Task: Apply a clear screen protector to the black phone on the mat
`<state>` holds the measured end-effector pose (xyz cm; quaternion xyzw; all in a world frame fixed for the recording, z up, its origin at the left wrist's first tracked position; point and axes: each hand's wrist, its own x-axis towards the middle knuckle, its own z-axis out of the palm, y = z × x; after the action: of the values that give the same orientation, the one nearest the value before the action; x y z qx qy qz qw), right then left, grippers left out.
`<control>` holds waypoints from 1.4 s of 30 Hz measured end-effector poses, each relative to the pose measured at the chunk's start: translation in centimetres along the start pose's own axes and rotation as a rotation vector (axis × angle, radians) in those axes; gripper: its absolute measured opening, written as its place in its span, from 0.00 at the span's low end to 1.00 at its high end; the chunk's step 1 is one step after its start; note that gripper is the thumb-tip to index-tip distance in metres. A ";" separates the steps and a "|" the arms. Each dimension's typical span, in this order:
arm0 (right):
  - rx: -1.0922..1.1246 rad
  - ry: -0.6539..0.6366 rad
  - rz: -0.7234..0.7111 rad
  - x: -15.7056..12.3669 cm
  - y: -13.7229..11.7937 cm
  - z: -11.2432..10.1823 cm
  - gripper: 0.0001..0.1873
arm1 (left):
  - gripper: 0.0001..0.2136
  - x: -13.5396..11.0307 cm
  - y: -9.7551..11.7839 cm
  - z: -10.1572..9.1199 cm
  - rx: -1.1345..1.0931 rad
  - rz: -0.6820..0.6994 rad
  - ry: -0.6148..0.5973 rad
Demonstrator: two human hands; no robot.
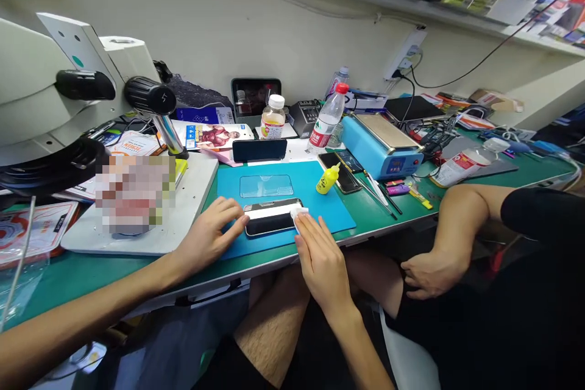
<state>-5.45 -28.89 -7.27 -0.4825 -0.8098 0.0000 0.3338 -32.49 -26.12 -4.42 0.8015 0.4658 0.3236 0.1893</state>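
- Pressed under the right hand (322, 262) is a white wipe (300, 212), against the phone (269, 225).
- By the left hand (208, 228), thumb and fingers parted, the phone's left end is touched.
- The phone is laid on a blue mat (329, 213).

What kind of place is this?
Likely a phone-repair workbench: what looks like a microscope at left, a phone-like device on a blue mat, and slim hand tools lying nearby.

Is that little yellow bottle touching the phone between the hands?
Apart: the head view shows bare blue mat between the yellow squeeze bottle and the phone.
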 end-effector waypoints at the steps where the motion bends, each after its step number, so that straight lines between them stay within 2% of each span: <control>1: 0.005 -0.001 0.003 0.4 0.1 0.2 0.24 | 0.13 0.1 0.0 0.1 -0.025 -0.016 0.002; 3: 0.020 -0.005 0.017 1.6 0.3 0.8 0.23 | 0.13 0.2 -0.2 0.4 -0.013 -0.041 0.004; 5: 0.036 0.005 0.031 2.6 0.5 1.5 0.22 | 0.25 0.1 -0.3 0.9 0.060 -0.035 -0.025; 7: 0.049 0.035 0.036 2.7 0.6 1.9 0.21 | 0.34 -0.1 -0.4 1.1 0.131 -0.005 -0.068; 9: 0.058 0.060 0.030 2.0 0.5 1.8 0.21 | 0.34 -0.2 -0.1 0.8 0.103 0.033 -0.106; 10: 0.060 0.066 0.023 1.4 0.5 1.6 0.21 | 0.33 -0.1 0.2 0.4 0.023 0.052 -0.125; 12: 0.057 0.064 0.002 0.4 0.5 1.0 0.22 | 0.30 0.4 0.9 -0.7 -0.280 0.066 -0.146; 15: 0.049 0.041 -0.022 0.1 0.7 0.5 0.23 | 0.32 1.7 2.2 -2.8 -0.791 -0.040 -0.117; 17: 0.052 0.027 -0.023 0.6 0.9 0.5 0.22 | 0.31 2.4 2.5 -3.7 -0.856 -0.130 -0.085; 18: 0.054 0.026 -0.020 0.8 1.0 0.7 0.22 | 0.31 2.6 2.4 -3.8 -0.776 -0.154 -0.071; 20: 0.056 0.040 -0.015 1.1 1.0 0.9 0.22 | 0.30 2.5 1.7 -3.5 -0.430 -0.142 -0.043; 23: 0.043 0.079 -0.016 0.6 0.7 0.8 0.22 | 0.24 1.6 0.3 -2.4 0.182 0.011 -0.032; 25: 0.031 0.095 -0.027 0.1 0.6 0.6 0.22 | 0.24 0.9 -0.3 -1.6 0.382 0.110 -0.061; 29: 0.020 0.057 -0.038 1.4 0.9 0.8 0.21 | 0.32 0.7 -0.3 -0.6 0.502 0.172 -0.123; 33: 0.009 0.008 -0.014 3.7 1.2 1.6 0.21 | 0.33 0.9 -0.2 -0.1 0.527 0.151 -0.135; 35: -0.002 0.040 -0.008 3.3 1.0 1.5 0.21 | 0.32 1.0 -0.3 0.0 0.515 0.146 -0.152; 40: -0.033 0.092 -0.063 -0.1 0.2 0.4 0.24 | 0.32 1.1 -0.4 0.0 0.513 0.167 -0.206; 42: -0.037 0.081 -0.071 0.1 0.2 0.5 0.24 | 0.34 1.1 -0.3 -0.1 0.498 0.159 -0.219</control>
<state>-5.58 -28.50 -7.72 -0.4593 -0.8121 -0.0460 0.3570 -32.40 -25.03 -4.15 0.8875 0.4434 0.1246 0.0095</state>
